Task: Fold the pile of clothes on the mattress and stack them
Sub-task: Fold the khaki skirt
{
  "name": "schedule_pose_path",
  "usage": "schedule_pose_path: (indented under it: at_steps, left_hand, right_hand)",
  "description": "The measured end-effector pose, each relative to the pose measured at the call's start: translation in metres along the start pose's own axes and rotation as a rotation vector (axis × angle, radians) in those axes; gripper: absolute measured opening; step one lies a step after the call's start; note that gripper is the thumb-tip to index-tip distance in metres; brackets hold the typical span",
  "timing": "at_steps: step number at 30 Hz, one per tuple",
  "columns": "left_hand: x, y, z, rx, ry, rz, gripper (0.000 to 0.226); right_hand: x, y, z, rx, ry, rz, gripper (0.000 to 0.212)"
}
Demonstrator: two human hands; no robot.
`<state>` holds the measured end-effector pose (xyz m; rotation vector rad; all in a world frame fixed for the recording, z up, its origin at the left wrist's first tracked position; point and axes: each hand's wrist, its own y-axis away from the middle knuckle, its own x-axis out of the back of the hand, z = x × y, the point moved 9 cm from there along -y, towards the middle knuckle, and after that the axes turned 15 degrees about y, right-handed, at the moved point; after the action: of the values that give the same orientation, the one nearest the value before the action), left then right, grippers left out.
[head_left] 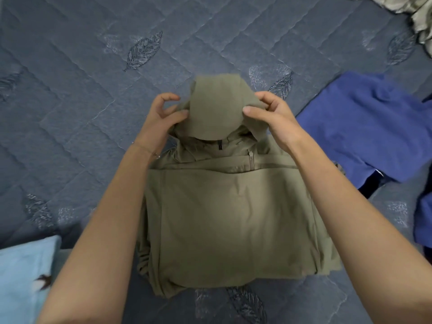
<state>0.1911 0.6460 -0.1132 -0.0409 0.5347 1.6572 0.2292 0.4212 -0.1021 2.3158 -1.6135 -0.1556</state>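
An olive jacket [233, 218] lies flat on the quilted blue mattress [93, 78], its body folded into a rough rectangle with the sleeves tucked under. A zip [250, 160] shows near the collar. The hood [210, 108] sits at the jacket's far end, raised off the mattress and turned back toward the collar, and both hands meet the garment there.

The right hand [268, 115] pinches the hood's right edge. Its thumb lies on the near face of the fabric and its fingers curl over the rim behind, so the hood hangs between them.

The left hand [163, 115] is at the hood's left edge with its fingers curled. The thumb touches the fabric and the forefinger arches above it. I cannot tell whether this hand actually has the cloth pinched or only rests against it. A thin bracelet [149, 149] circles that wrist.

Both forearms run along either side of the jacket's folded body, which lies between them and nearer the person than the hands.

To the right of the jacket a blue garment [364, 127] lies spread and unfolded, close to it but apart. At the jacket's near left is a light blue cloth [21, 277]. Far beyond the jacket to the right, a crumpled pale fabric [418, 12] reaches the frame's corner.
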Motion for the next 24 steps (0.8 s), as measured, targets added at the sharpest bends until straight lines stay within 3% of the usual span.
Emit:
schedule_pose_path:
  at_steps: [3,5,8,10,13,17,19,21,24]
  left_hand:
    - [0.003,0.012,-0.015,0.111,-0.079,0.051,0.074]
    - [0.0,0.02,-0.026,0.199,-0.183,0.032,0.088]
    - [-0.01,0.035,-0.036,0.233,-0.596,-0.096,0.064]
    - [-0.015,0.049,-0.039,0.177,-0.748,-0.109,0.046]
    - [-0.011,0.075,-0.038,0.001,-0.641,0.009,0.03]
    - [-0.006,0.112,-0.035,-0.295,-0.516,0.155,0.032]
    - [-0.012,0.13,-0.04,-0.424,-0.563,0.099,0.037]
    - [-0.011,0.144,-0.064,-0.42,-0.724,0.015,0.04]
    - [-0.009,0.167,-0.119,-0.283,-1.044,-0.192,0.027]
  right_hand:
    - [-0.003,0.013,0.004,0.021,0.114,0.072,0.036]
    - [-0.006,0.022,0.003,0.078,0.229,0.086,0.053]
    - [-0.017,0.04,0.0,0.159,0.314,0.02,0.07]
    - [-0.023,0.055,0.001,0.185,0.335,-0.012,0.074]
    - [-0.026,0.08,0.01,0.181,0.396,0.027,0.073]
    - [-0.013,0.116,0.025,0.231,0.594,0.242,0.069]
    - [-0.004,0.136,0.03,0.254,0.698,0.357,0.063]
    - [-0.003,0.157,0.041,0.313,0.885,0.378,0.052]
    - [-0.018,0.174,0.096,0.29,1.104,0.127,0.039]
